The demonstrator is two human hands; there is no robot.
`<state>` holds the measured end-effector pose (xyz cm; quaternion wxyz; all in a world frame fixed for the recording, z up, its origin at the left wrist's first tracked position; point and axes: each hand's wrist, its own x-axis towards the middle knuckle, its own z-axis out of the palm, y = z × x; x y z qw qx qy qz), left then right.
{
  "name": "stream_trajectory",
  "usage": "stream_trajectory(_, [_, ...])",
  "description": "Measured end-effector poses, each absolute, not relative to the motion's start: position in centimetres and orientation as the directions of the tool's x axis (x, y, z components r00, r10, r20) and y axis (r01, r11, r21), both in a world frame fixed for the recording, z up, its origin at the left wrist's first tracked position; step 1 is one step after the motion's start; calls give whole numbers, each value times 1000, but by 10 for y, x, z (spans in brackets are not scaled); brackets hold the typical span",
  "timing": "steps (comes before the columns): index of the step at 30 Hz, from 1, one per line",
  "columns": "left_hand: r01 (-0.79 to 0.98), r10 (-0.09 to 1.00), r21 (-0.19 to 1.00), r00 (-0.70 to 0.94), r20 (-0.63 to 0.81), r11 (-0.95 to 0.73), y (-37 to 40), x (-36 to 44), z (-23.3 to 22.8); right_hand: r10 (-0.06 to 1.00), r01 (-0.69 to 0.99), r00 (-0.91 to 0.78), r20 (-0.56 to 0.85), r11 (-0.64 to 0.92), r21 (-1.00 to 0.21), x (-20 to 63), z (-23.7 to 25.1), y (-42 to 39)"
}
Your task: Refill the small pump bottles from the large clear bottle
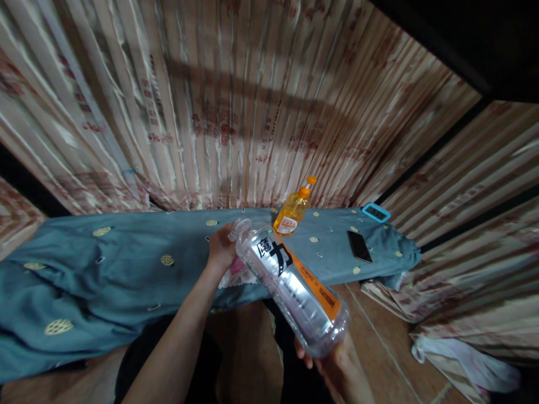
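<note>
A large clear plastic bottle [290,280] with a silver and orange label is held tilted in front of me. Its neck points up and left, and it looks empty. My left hand [222,247] is closed at the neck end, its fingers partly hidden behind the bottle. Under the base, my right hand [330,362] grips the bottle from below, with some fingertips showing at its side. Below my left hand, a pink and white item [238,274] lies partly covered; its kind is unclear. Just beyond the bottle stands a pump bottle [291,213] of orange liquid.
A teal cloth with yellow prints [138,252] covers the long surface before me. On its right lie a dark phone [359,246] and a blue-framed device [376,212]. Pleated curtains [236,112] hang behind and to the right. White fabric [467,362] lies low at the right.
</note>
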<state>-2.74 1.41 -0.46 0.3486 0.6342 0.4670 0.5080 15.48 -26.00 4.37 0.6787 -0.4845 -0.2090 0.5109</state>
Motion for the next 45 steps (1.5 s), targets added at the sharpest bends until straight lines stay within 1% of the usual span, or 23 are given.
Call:
stream_trajectory(8, [236,947,919,16,321,-316,13,-26,-1,892,-483,403,-206,16,-875,154,47,-259])
stream_trajectory(15, [213,947,924,33,318,-318,13,-25,-5,889,-490,410,-203,27,-871,152,47,-259])
stream_trajectory(23, [261,947,911,39,319,-318,14,-27,-3,886,-485,416,-206,25,-874,152,49,-259])
stream_trajectory(28, [271,947,909,44,318,-318,13,-27,-2,898,-485,397,-192,28,-874,154,46,-259])
stream_trajectory(35, [275,947,907,48,318,-319,14,-28,-3,885,-491,420,-201,36,-870,151,48,-258])
stream_trajectory(45, [252,945,912,36,324,-323,15,-27,-5,891,-491,404,-210,18,-871,156,41,-260])
